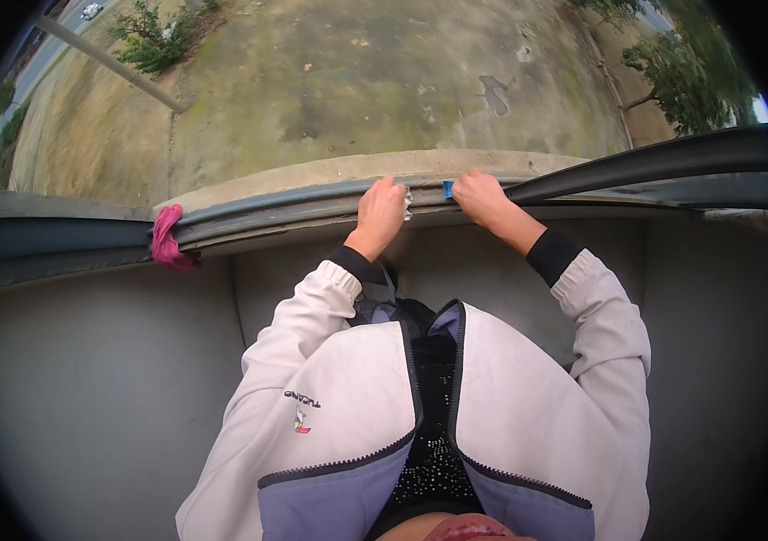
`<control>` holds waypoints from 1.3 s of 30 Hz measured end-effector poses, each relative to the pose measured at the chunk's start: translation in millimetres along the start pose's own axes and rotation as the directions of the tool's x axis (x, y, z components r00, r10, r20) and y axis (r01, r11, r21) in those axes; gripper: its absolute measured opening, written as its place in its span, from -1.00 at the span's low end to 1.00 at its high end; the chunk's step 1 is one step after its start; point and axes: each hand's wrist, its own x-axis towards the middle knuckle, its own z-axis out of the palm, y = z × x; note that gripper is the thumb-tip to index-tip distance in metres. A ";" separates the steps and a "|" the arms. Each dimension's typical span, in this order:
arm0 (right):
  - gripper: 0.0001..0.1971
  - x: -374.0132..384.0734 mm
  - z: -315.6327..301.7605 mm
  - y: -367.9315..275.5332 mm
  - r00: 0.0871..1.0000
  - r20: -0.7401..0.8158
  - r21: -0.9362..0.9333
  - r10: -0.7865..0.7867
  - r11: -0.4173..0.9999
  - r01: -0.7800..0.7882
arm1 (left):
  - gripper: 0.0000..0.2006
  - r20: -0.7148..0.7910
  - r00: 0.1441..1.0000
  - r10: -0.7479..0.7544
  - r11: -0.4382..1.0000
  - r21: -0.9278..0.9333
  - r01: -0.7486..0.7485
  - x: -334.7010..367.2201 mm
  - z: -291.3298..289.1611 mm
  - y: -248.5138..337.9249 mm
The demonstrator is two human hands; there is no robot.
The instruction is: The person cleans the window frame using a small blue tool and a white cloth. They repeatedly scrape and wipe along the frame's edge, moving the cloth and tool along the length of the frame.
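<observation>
Pink cloth (168, 238) at left, bunched over inner end of dark window frame (50, 242). Next along, left hand (380, 216) at grey rail (294, 194), fingers curled, pinching whitish crumpled piece (408, 204) that juts out toward right. Short gap, then blue scrap (448, 189), also at rail, poking from right hand (483, 200); fingers pressed together on it. Farther right, black frame bar (654, 164) running past wrist toward side wall. Whether knuckles touch rail, can't tell.
</observation>
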 end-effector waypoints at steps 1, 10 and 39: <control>-0.99 1.7 -1.7 -0.7 1.000 0.011 0.009 -0.018 1.000 0.018 | -0.84 0.033 0.999 0.029 0.999 -0.021 -0.029 2.4 -0.2 0.4; -0.98 17.1 -3.7 -4.3 0.997 -0.049 0.116 -0.065 0.991 0.070 | -0.83 0.111 0.994 0.026 0.999 0.034 -0.030 8.5 -7.1 -5.1; -0.95 9.8 -10.4 -21.1 0.995 -0.019 -0.055 0.096 0.994 -0.097 | -0.83 0.024 0.982 -0.188 0.982 0.019 0.187 10.7 16.3 29.0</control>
